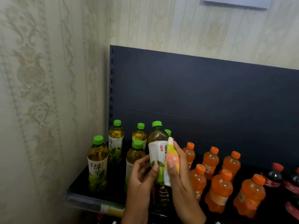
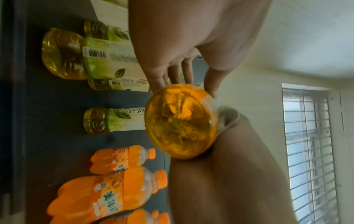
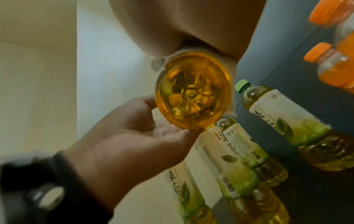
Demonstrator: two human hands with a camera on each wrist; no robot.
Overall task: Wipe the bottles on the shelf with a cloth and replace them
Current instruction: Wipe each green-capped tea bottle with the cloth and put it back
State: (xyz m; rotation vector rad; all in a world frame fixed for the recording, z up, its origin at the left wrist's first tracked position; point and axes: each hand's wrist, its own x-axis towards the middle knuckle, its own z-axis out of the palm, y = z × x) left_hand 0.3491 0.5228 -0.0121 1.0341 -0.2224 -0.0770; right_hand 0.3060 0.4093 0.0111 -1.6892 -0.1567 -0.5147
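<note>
Tea bottles stand left on the shelf — orange bottles right of them.

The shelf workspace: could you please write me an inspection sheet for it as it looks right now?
Surface: dark shelf with a dark back panel; bottles stand on it in groups.
Job's things: green tea bottle lifted off the shelf; pastel cloth pressed against its label.
Clutter: five more green tea bottles on the left, orange soda bottles in the middle, dark red-capped bottles at the right.
Grippers: left hand grips the lifted bottle; right hand holds the cloth around it.
Cables: nothing seen.
Surroundings: patterned wallpaper; barred window in the left wrist view.
</note>
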